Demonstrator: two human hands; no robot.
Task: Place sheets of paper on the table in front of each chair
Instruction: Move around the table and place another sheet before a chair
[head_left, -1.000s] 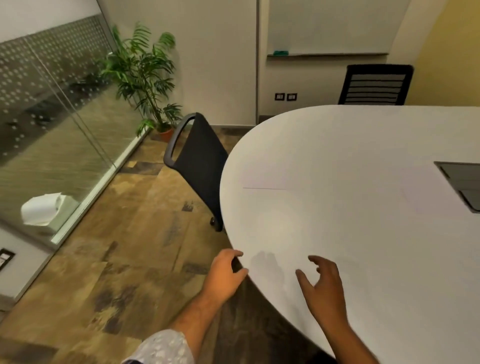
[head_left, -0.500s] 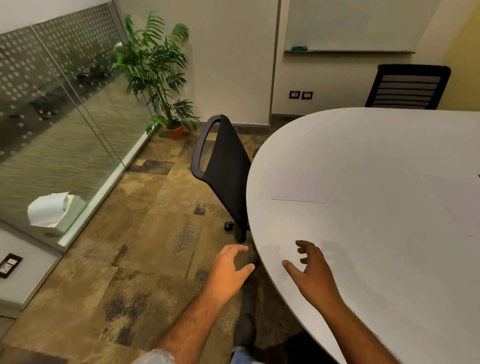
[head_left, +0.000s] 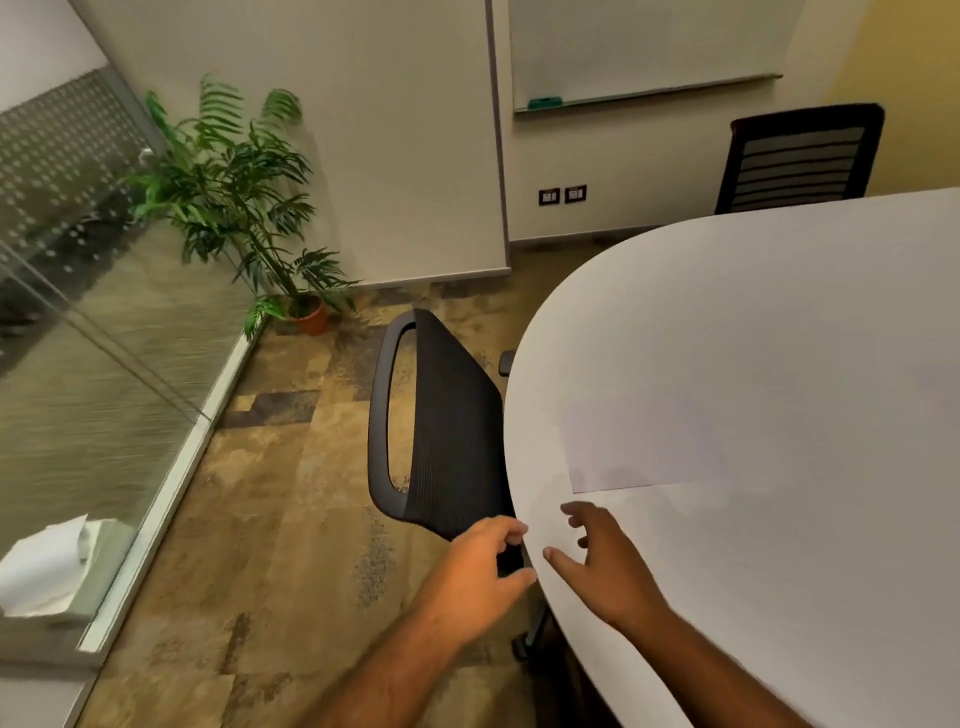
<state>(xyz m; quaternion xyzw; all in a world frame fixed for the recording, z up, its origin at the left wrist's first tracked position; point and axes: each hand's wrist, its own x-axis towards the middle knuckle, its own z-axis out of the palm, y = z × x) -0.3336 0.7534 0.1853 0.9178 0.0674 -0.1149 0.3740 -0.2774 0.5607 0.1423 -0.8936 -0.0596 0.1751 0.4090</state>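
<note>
A white sheet of paper lies flat on the white oval table, in front of a black mesh chair pushed in at the table's left edge. My right hand hovers over the table just short of the sheet's near edge, fingers spread, holding nothing. My left hand is beside the table rim, close to the chair's back, fingers loosely curled and empty. A second black chair stands at the far end of the table.
A potted palm stands in the corner by a glass partition on the left. A whiteboard hangs on the far wall. White tissue on a box shows behind the glass. Patterned floor runs between chair and partition.
I have moved forward along the table: the chair and sheet are now much nearer. Both hands stay raised and empty, now level with the chair.
</note>
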